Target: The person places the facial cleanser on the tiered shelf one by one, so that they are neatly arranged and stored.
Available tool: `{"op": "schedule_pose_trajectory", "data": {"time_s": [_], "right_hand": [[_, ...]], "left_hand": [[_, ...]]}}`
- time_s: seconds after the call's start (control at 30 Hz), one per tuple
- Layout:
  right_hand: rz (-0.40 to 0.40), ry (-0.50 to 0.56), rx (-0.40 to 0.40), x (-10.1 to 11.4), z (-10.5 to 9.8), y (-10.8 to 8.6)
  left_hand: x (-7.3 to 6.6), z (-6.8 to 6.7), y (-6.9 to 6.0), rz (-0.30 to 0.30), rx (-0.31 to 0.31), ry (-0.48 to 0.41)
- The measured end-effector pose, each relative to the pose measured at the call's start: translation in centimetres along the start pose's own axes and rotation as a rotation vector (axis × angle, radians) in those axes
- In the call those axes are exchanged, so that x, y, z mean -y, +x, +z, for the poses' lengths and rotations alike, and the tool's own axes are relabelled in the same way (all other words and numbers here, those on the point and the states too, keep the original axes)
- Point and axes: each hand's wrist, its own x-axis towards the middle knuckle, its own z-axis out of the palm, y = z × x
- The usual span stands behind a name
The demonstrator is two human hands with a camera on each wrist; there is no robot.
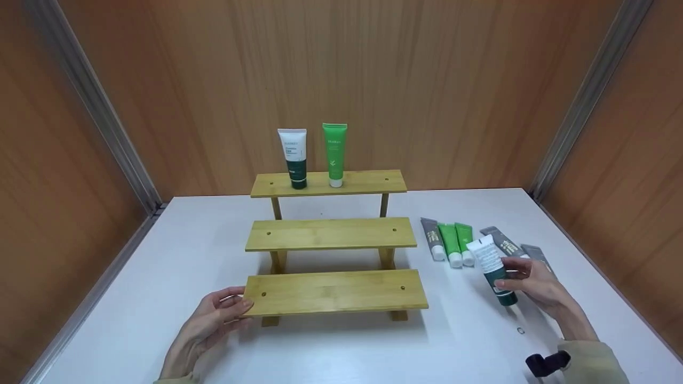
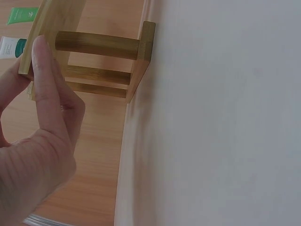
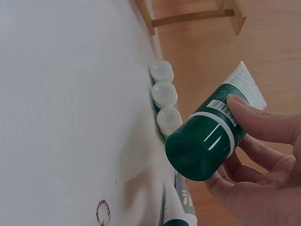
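Observation:
My right hand (image 1: pixel 539 290) grips a white tube with a dark green lower part and cap (image 1: pixel 488 261). The tube is tilted above the table, cap end down, and the right wrist view shows a barcode on it. At the left end of the lowest tier of a three-tier wooden display stand (image 1: pixel 336 293), my left hand (image 1: pixel 211 320) pinches the board's edge. On the top tier stand another white and dark green tube (image 1: pixel 294 154) and a bright green tube (image 1: pixel 335 152), both upright on their caps.
Right of the stand lie a grey tube (image 1: pixel 432 237) and two green tubes (image 1: pixel 450 242). More grey tubes (image 1: pixel 504 242) lie behind my right hand. Beneath it is another white and green tube (image 3: pixel 173 207). A small dark ring mark (image 1: pixel 521 330) is on the table. Wooden panels (image 1: pixel 453 96) enclose the table.

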Motion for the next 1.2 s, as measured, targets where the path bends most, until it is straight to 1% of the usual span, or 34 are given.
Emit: {"op": "schedule_pose_trajectory", "data": {"time_s": [0.1,0.37,0.6,0.77,0.9,1.07,1.2], "right_hand": [[-0.019,0.030,0.002,0.4,0.4,0.3],[-0.085,0.162,0.030,1.8,1.6,1.2],[-0.121,0.184,0.020,3.7,2.7,1.8],[-0.142,0.188,0.000,5.1,3.5,2.2],[-0.126,0.197,-0.018,6.2,4.1,2.6],[-0.127,0.238,-0.044,7.7,4.8,3.0],[-0.144,0.279,-0.052,9.0,5.3,3.3]], "left_hand": [[0.0,0.0,0.0,-0.003,-0.004,0.001],[0.0,0.0,-0.1,-0.003,0.002,-0.021],[0.0,0.0,0.0,0.000,0.003,-0.008],[0.0,0.1,0.1,-0.007,-0.017,0.000],[0.0,0.1,0.1,-0.019,-0.027,-0.006],[0.0,0.1,0.1,-0.020,-0.016,-0.020],[0.0,0.1,0.2,-0.018,-0.011,-0.018]]}}
